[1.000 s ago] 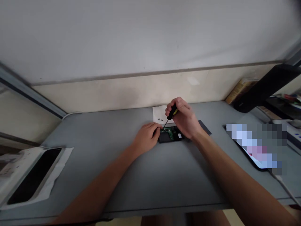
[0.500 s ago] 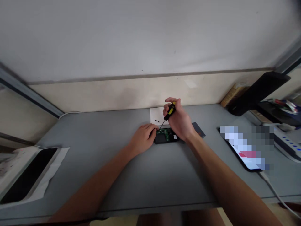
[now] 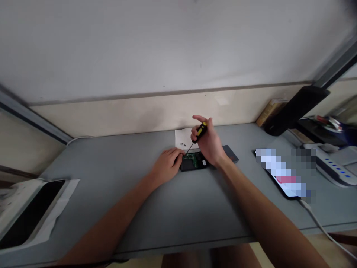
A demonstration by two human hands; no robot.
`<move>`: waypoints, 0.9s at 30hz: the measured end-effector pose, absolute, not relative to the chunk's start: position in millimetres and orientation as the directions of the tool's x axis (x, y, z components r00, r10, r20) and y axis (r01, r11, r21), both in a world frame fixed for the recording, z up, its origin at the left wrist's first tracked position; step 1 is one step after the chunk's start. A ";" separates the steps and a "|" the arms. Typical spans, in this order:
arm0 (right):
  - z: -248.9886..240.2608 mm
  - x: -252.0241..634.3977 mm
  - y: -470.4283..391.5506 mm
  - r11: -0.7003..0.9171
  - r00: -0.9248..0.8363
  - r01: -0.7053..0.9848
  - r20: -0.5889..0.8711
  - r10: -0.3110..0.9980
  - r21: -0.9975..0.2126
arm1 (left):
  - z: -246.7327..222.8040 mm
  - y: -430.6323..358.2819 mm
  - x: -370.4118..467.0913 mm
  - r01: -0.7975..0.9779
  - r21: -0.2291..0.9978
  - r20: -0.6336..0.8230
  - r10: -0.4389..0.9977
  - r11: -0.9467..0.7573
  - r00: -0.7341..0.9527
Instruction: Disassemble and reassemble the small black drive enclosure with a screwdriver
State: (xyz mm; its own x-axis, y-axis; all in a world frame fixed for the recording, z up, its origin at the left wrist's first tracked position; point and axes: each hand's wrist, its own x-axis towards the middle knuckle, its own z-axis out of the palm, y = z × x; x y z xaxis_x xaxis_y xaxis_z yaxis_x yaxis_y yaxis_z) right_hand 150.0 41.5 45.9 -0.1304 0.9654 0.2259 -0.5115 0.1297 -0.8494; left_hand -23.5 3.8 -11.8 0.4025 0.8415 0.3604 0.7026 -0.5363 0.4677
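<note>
A black-and-yellow screwdriver (image 3: 200, 132) is gripped in my right hand (image 3: 211, 145), slanting down to the left. Its tip meets the upper left part of an opened black electronic device (image 3: 192, 163) with a green circuit board and a small white label. My left hand (image 3: 166, 165) holds that device by its left edge, thumb and fingers bent around the corner. Behind it lies a white sheet of paper (image 3: 180, 136) with several tiny dark screws (image 3: 183, 144). A dark flat cover (image 3: 231, 153) sits to the right, partly hidden by my right wrist.
On the grey table (image 3: 111, 160), a lit phone (image 3: 279, 175) with a white cable (image 3: 315, 219) lies right. Further right are a white power strip (image 3: 334, 163), a black cylindrical object (image 3: 295, 111) and a book (image 3: 270, 111). A dark-screened device (image 3: 33, 212) rests on paper at left.
The whole view has shifted slightly, so things on the right appear further left. Both hands keep their holds, and the screwdriver tip stays at about the same spot on the device.
</note>
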 end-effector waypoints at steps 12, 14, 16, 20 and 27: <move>45.7 151.6 42.1 0.220 -0.037 -0.456 0.265 0.964 -0.863 | -9.2 3.0 -22.6 0.703 0.472 0.356 0.844 -0.532 0.401; 48.9 152.9 41.6 0.151 -0.089 -0.528 0.231 0.969 -0.836 | -10.7 3.4 -23.0 0.704 0.473 0.355 0.846 -0.530 0.398; 52.6 154.4 39.3 0.081 -0.146 -0.567 0.196 0.970 -0.820 | -12.1 4.0 -23.3 0.701 0.474 0.358 0.844 -0.534 0.400; 50.9 153.7 36.7 0.113 -0.118 -0.523 0.202 0.972 -0.845 | -11.6 4.3 -23.0 0.696 0.471 0.368 0.838 -0.542 0.404; 44.2 151.5 42.0 0.241 -0.024 -0.427 0.277 0.960 -0.872 | -8.2 2.9 -22.1 0.704 0.465 0.355 0.842 -0.536 0.407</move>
